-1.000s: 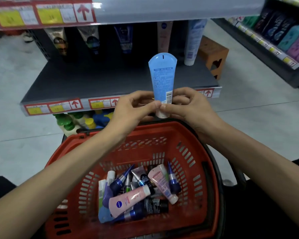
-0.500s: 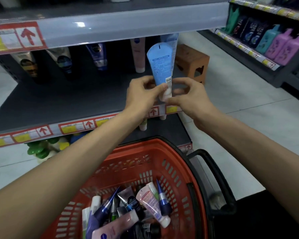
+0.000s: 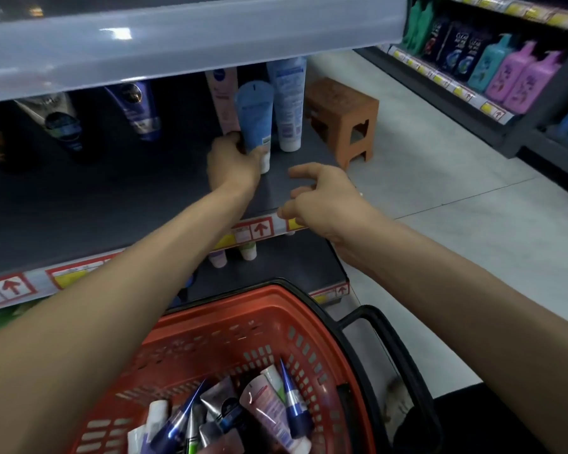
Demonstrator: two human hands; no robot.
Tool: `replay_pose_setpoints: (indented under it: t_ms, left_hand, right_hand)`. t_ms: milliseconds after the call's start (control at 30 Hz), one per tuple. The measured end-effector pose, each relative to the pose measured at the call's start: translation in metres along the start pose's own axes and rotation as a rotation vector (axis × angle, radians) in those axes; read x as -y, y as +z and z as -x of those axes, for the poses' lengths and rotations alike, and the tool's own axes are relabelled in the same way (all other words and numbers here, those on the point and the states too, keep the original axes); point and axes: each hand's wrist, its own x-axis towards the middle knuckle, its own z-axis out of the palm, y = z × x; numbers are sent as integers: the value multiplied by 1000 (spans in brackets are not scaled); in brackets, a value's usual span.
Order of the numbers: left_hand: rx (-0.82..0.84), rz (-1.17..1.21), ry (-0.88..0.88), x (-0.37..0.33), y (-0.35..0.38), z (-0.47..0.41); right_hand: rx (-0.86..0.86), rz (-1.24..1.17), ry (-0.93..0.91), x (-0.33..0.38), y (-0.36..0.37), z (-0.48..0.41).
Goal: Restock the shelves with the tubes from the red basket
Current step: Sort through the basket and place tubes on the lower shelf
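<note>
My left hand (image 3: 233,165) grips a light blue tube (image 3: 255,116) by its lower end, standing it cap-down on the dark shelf (image 3: 112,204) between a pink tube (image 3: 223,99) and a taller pale blue tube (image 3: 289,103). My right hand (image 3: 322,194) hovers over the shelf's front edge, fingers loosely curled and apart, holding nothing. The red basket (image 3: 243,339) sits below me with several tubes (image 3: 266,411) piled in its bottom.
Dark tubes (image 3: 138,109) stand at the shelf's back left. The upper shelf edge (image 3: 191,37) overhangs close above. A brown wooden stool (image 3: 341,116) stands on the floor to the right. Bottles (image 3: 512,73) fill the aisle shelf at far right.
My left hand carried the blue tube forward onto the shelf. My right hand let go of it and stayed back near the shelf edge. The view moved closer to the shelf.
</note>
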Motion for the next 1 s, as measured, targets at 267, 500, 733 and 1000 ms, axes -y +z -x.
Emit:
replay_pose_setpoints:
  t_ms: [267,500,733,1000]
  left_hand:
    - [-35,-34,-13,-4,26,-31]
    - [-87,-10,-34,-4,39,-49]
    - [-102,32,-67,-2,43,-52]
    - [-16,49,-34,-4,11,-17]
  right_hand:
    - [12,-76,47,-1,-6,-5]
    - [37,-89,78,-7,-3,-7]
    - [48,-60,78,-5,1,-7]
    - [58,-45,64,-3,5,-1]
